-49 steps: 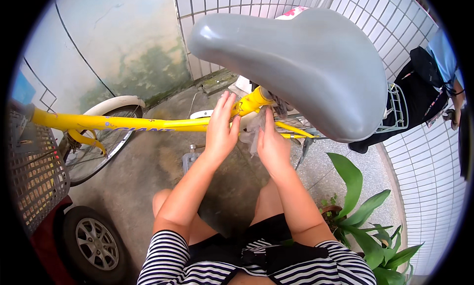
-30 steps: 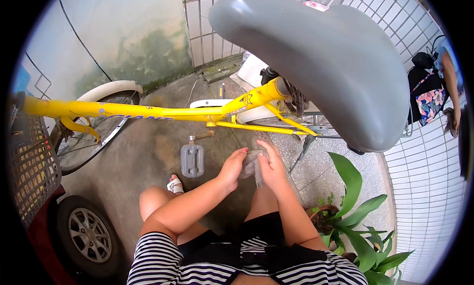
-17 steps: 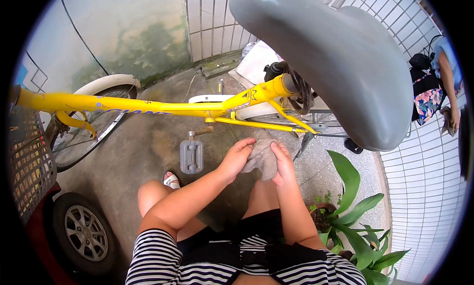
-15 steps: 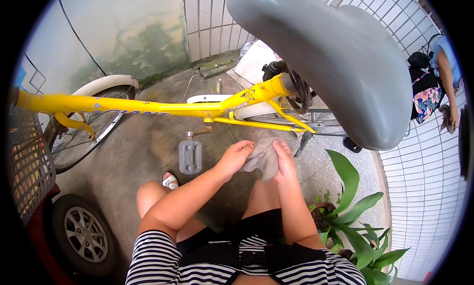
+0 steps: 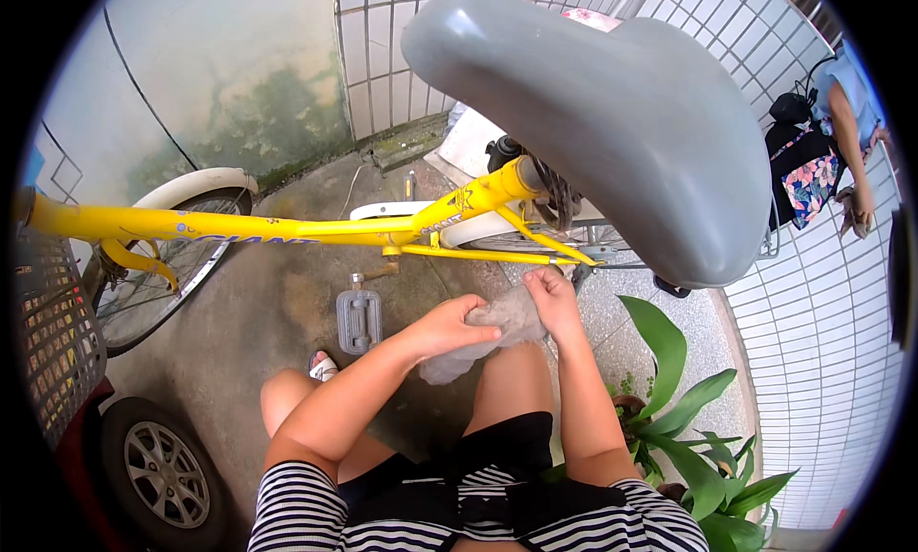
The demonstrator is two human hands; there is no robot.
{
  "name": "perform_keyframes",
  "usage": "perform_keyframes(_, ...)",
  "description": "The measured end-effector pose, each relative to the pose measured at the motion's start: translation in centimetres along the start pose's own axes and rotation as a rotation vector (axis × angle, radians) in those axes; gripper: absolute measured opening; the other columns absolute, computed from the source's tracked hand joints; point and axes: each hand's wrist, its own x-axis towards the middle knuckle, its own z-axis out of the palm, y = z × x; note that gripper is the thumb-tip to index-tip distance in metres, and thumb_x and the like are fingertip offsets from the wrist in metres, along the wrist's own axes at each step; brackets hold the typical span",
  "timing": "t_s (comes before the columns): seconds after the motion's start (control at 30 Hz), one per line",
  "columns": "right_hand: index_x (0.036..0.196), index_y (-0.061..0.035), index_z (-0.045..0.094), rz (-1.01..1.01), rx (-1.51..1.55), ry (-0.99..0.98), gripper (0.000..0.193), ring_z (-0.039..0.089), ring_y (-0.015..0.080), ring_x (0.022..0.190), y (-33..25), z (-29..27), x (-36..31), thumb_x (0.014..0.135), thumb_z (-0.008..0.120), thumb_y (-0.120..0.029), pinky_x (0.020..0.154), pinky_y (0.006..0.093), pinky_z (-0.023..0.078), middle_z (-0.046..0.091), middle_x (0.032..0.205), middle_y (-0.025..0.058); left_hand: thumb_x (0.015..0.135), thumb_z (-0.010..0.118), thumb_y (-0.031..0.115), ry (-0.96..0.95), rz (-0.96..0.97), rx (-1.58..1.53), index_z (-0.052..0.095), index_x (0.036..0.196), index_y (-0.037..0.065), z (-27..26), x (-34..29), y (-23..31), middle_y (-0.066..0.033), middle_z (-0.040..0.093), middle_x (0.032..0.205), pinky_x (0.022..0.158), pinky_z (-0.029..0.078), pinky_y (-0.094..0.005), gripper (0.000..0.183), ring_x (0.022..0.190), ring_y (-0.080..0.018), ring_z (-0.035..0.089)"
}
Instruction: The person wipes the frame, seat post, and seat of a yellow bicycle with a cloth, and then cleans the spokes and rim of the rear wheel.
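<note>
Between my two hands a thin greyish cloth [image 5: 507, 315] hangs partly spread out over my thigh. My left hand [image 5: 451, 328] grips its left part, thumb on top, with a loose flap drooping below the wrist. The cloth's right upper corner is pinched in my right hand [image 5: 553, 299]. Just beyond my hands stands a bicycle with a yellow frame [image 5: 335, 230]. Its large grey saddle [image 5: 602, 131] looms above and to the right of my hands. The grey pedal [image 5: 359, 321] is left of my left forearm.
Left are the bicycle's front wheel [image 5: 182, 294], a dark basket [image 5: 59, 332] and a vehicle's wheel [image 5: 164, 476]. A potted broad-leaved plant [image 5: 684, 409] grows beside my right arm. At far right another person's arm [image 5: 849, 151] holds a greyish cloth [image 5: 851, 211] near the white tiled wall [image 5: 822, 361].
The cloth has gone from bunched up to more spread out. My left hand has moved slightly left and down along it. The view has shifted a little, so the bicycle appears further left.
</note>
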Motion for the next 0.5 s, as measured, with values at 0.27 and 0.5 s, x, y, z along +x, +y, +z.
perform_keyframes(0.27, 0.091, 0.0004, 0.059, -0.182, -0.074, 0.232, 0.016, 0.055, 0.0114, 0.070, 0.4, -1.3, -0.2, 0.085, 0.058, -0.014, 0.064, 0.0251, 0.044, 0.060, 0.082, 0.0063, 0.086, 0.059, 0.020, 0.106, -0.073, -0.597, 0.060, 0.103, 0.003, 1.0, 1.1, -0.7, -0.0036, 0.063, 0.089, 0.072, 0.047, -0.0257, 0.024, 0.077, -0.0099, 0.058)
perform_keyframes(0.5, 0.116, -0.0032, 0.046, -0.825, -0.357, 0.587, 0.034, 0.048, 0.0225, 0.104, -6.5, -2.8, -2.1, 0.083, 0.044, 0.006, 0.091, 0.0343, 0.039, 0.044, 0.120, 0.0140, 0.084, 0.058, 0.014, 0.492, 0.143, -0.586, 0.054, 0.106, -0.001, 2.0, 1.9, -2.1, -0.0107, 0.050, 0.114, 0.079, 0.045, -0.0298, 0.027, 0.094, -0.0141, 0.052)
